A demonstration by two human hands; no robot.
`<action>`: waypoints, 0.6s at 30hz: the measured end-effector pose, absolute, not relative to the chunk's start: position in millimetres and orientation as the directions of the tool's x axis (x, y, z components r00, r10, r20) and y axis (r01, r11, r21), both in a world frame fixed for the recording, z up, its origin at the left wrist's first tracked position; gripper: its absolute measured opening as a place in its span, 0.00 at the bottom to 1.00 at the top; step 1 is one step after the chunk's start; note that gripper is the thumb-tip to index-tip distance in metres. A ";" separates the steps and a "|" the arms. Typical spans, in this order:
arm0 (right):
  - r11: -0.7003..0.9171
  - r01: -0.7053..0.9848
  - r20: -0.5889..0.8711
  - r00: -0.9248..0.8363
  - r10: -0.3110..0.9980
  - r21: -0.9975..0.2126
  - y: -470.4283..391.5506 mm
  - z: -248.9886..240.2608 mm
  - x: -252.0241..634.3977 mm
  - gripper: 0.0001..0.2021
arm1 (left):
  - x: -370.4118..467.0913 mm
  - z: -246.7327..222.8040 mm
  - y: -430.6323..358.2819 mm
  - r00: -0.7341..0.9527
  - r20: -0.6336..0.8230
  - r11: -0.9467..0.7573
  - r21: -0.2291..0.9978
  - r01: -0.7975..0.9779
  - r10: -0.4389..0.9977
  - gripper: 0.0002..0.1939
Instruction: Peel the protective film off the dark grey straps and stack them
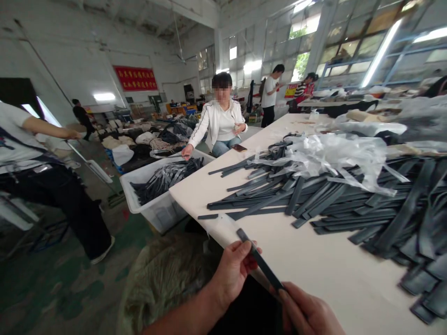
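A dark grey strap (267, 270) runs slantwise between my two hands, above the near edge of the table. My left hand (235, 265) pinches it close to its far end, thumb on top. Lower right, my right hand (307, 309) grips the same strap further down; the part below that hand is mostly hidden. On the table just beyond lies a spread pile of similar dark straps (335, 214). A heap of clear plastic film (335, 156) rests on top of the pile.
The white tabletop (314, 274) slopes away to the back. Left of it stands a white plastic bin (157, 216) of dark straps, where a seated co-worker (220, 121) holds one. A phone (239, 148) lies at the table edge. Another person (45, 172) stands at the left.
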State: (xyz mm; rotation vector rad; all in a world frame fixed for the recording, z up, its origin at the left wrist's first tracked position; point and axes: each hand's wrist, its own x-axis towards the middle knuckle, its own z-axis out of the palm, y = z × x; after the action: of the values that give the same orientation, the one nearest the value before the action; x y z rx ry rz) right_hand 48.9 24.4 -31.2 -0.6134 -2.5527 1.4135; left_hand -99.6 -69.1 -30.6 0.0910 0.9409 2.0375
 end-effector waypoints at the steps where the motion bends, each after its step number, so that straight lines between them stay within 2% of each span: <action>1: 0.465 0.283 -0.059 -0.896 0.441 -0.839 21.6 -25.4 47.2 0.26 | -89.8 -32.4 -69.4 -0.592 -0.254 -0.315 0.654 -0.687 0.765 0.19; 4: 0.411 0.303 -0.107 -0.894 0.435 -0.860 17.1 -6.4 51.0 0.23 | -73.5 -33.9 -69.8 -0.543 -0.227 -0.277 0.667 -0.692 0.808 0.17; 7: 0.341 0.342 -0.194 -0.896 0.399 -0.876 20.2 0.6 73.8 0.21 | -87.1 -28.1 -70.0 -0.607 -0.281 -0.326 0.641 -0.695 0.743 0.17; 10: 0.295 0.415 -0.262 -0.858 0.442 -0.861 24.8 -5.4 99.1 0.24 | -103.8 -21.1 -71.0 -0.663 -0.284 -0.361 0.660 -0.659 0.693 0.19; 13: 0.308 0.428 -0.249 -0.840 0.482 -0.849 24.2 -10.2 101.5 0.24 | -88.5 -21.4 -71.1 -0.617 -0.267 -0.320 0.667 -0.673 0.740 0.19; 18: 0.257 0.330 -0.180 -0.863 0.472 -0.908 18.6 -3.2 80.3 0.19 | -44.0 -35.6 -74.9 -0.447 -0.314 -0.188 0.602 -0.776 0.838 0.17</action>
State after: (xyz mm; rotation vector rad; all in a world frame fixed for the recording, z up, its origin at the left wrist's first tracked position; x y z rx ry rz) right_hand 80.3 18.6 -3.2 -0.7660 -2.3855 1.6735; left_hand -44.0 -74.9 -35.6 0.1025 0.8665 1.8416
